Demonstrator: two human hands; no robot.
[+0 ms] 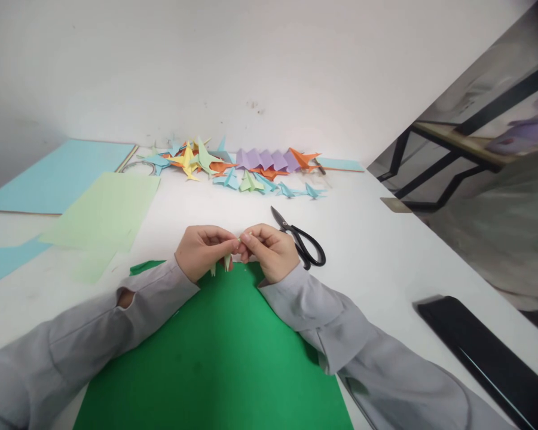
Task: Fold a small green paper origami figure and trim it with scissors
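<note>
Above the far edge of a green sheet [215, 352], my left hand [202, 251] pinches a small pale green folded paper piece [227, 263]. Its narrow pointed ends stick out below the fingers; most of it is hidden. My right hand [274, 254] meets the left one, thumb and fingertips closed on the same piece at its upper end. Just beyond the right hand lies a pair of black-handled scissors [314, 246], partly covered by that hand, with the blades pointing away to the upper left.
Along the wall stand folded paper figures, among them a yellow one [187, 158], an orange one [302, 159] and a purple pleated strip [264, 160]. Pale green sheets [107, 206] and a large blue sheet [58, 173] lie left. A black long object [479, 352] lies right.
</note>
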